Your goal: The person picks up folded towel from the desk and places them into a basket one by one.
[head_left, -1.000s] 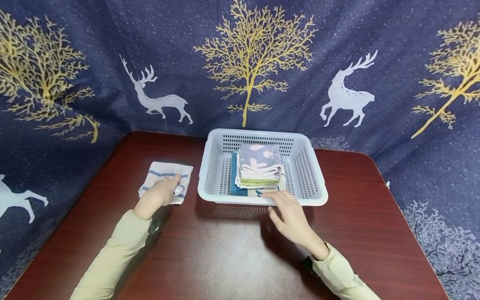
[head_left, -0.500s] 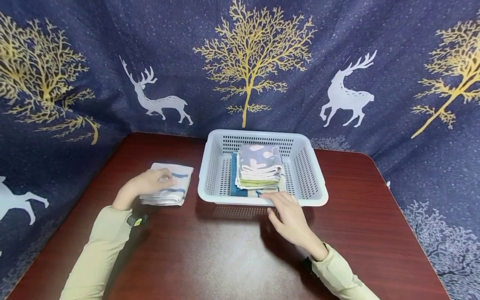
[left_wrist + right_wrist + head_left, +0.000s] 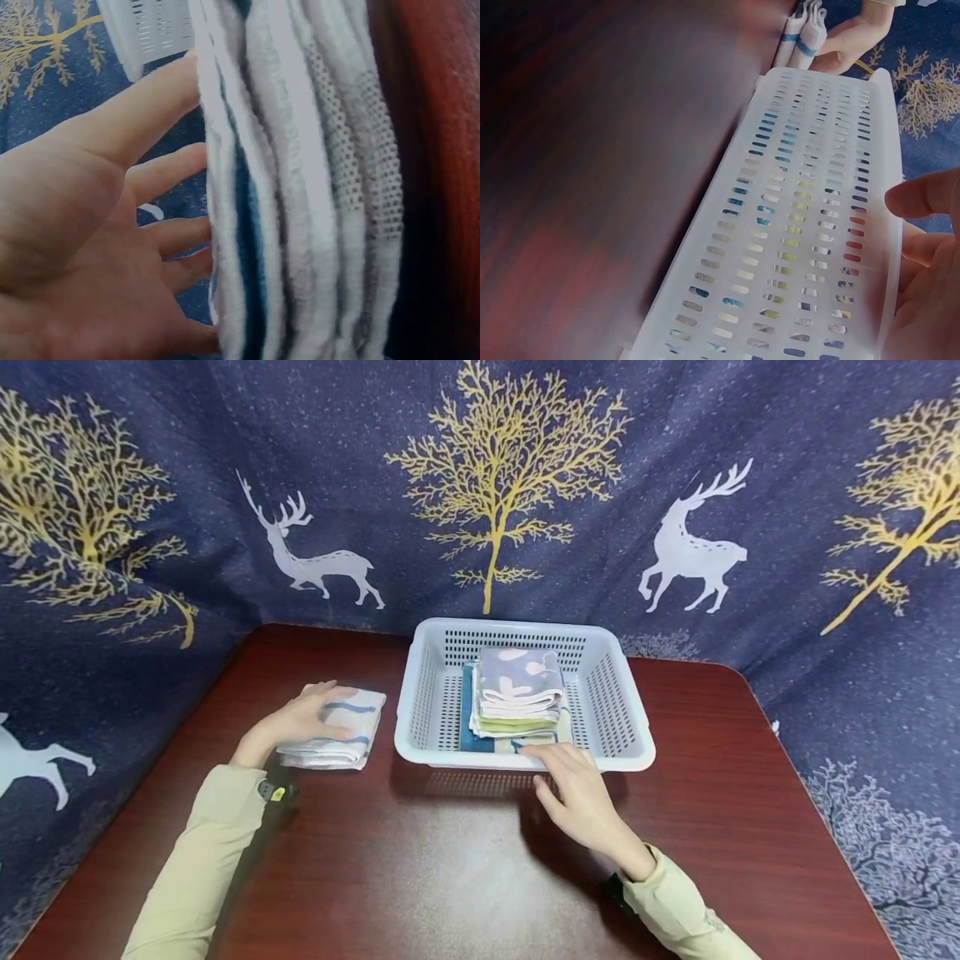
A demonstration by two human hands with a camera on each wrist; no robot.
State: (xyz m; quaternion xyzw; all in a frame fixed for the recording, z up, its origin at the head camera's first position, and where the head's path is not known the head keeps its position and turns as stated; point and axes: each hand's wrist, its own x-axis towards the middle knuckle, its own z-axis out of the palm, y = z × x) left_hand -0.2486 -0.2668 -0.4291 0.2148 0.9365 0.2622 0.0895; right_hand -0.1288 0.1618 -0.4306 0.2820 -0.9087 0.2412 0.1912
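Observation:
A folded white towel [image 3: 362, 717] with blue stripes lies on the table left of the basket. My left hand [image 3: 303, 718] rests over its left part, fingers spread and fingertips on the top layer. From the left wrist view, the towel's folded layers [image 3: 300, 172] stand out at the near edge, with the thumb and fingertips of the left hand [image 3: 97, 202] along the top face. My right hand [image 3: 581, 797] rests at the front rim of the light blue plastic basket [image 3: 465, 761], fingers relaxed over it. Inside sits a stack of folded towels, a grey-purple patterned towel [image 3: 521, 675] uppermost.
Under the patterned towel are a yellow-green towel [image 3: 517, 726] and a blue towel [image 3: 471, 718]. The dark red wooden table [image 3: 450, 860] backs onto a navy cloth [image 3: 337, 427] printed with deer and trees. A watch-like device [image 3: 276, 792] sits at the left wrist.
My left hand has drawn back to the left from pointing across the striped towel and now spreads over its top. The towel looks more evenly stacked. The right hand stays at the basket rim.

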